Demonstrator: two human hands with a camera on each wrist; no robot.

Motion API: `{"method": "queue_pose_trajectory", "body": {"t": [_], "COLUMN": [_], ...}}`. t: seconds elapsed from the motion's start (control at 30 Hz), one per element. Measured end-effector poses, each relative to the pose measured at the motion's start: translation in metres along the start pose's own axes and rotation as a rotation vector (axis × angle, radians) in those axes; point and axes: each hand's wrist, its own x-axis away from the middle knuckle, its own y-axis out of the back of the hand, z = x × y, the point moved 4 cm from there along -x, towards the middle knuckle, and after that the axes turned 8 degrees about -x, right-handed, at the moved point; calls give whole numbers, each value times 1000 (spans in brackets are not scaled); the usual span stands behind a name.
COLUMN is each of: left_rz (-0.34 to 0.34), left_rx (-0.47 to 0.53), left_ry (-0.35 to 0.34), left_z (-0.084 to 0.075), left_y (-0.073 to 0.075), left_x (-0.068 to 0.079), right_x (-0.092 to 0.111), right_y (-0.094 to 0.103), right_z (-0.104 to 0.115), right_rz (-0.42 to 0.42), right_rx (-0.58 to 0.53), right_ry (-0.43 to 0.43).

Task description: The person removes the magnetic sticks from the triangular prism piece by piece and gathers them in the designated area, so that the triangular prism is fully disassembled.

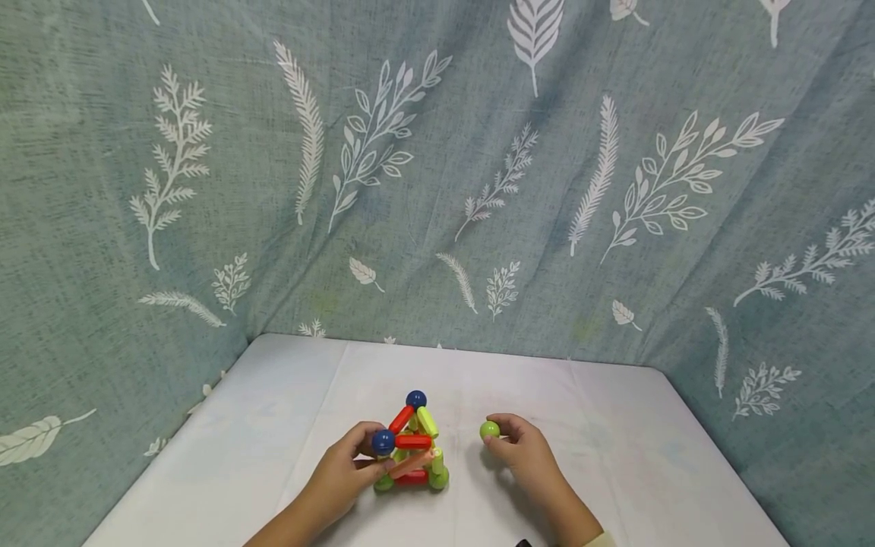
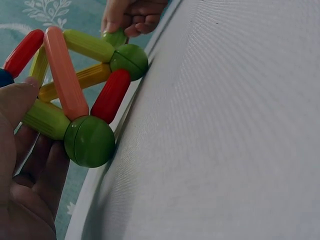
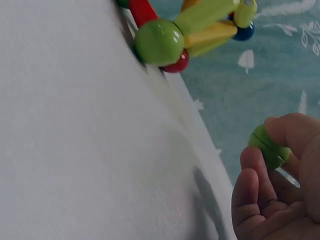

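Observation:
A frame of magnetic rods and balls (image 1: 413, 441) stands on the white table. Red, yellow-green and yellow rods join its balls, with one blue ball (image 1: 415, 399) at the top and another blue ball (image 1: 383, 442) at the near left. My left hand (image 1: 339, 469) grips the frame's left side, thumb beside a yellow-green rod (image 2: 47, 119). A salmon rod (image 2: 65, 75) slants across the near face, down to a green ball (image 2: 90, 141) at the base. To the right of the frame, my right hand (image 1: 535, 458) pinches a loose green ball (image 3: 269, 147) between thumb and fingers, above the tabletop.
The table (image 1: 294, 380) has a white cover and rounded far corners. Behind it and along both sides hangs a grey-green curtain (image 1: 410, 228) printed with white leaves. A small dark object (image 1: 523, 543) shows at the bottom edge, near the right forearm.

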Motion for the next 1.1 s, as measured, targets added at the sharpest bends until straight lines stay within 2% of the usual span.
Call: {"method": "queue_pose_trajectory", "body": {"t": [0.17, 0.37, 0.67, 0.9, 1.1], "left_rz": [6, 5, 1, 2, 7], "left_rx": [9, 8, 22, 71, 63], "left_ry": [1, 12, 0, 3, 18], "left_z": [0, 3, 2, 3, 2], "left_y": [1, 3, 0, -1, -2], "left_x": [0, -1, 0, 0, 0], "right_x": [-9, -23, -45, -48, -44], "right_y": [8, 8, 16, 18, 19], "right_z": [-8, -11, -16, -19, -19], "right_rz": [-49, -52, -71, -61, -81], "right_rx": [33, 85, 177, 187, 192], "right_ry": [-12, 20, 8, -7, -22]}}
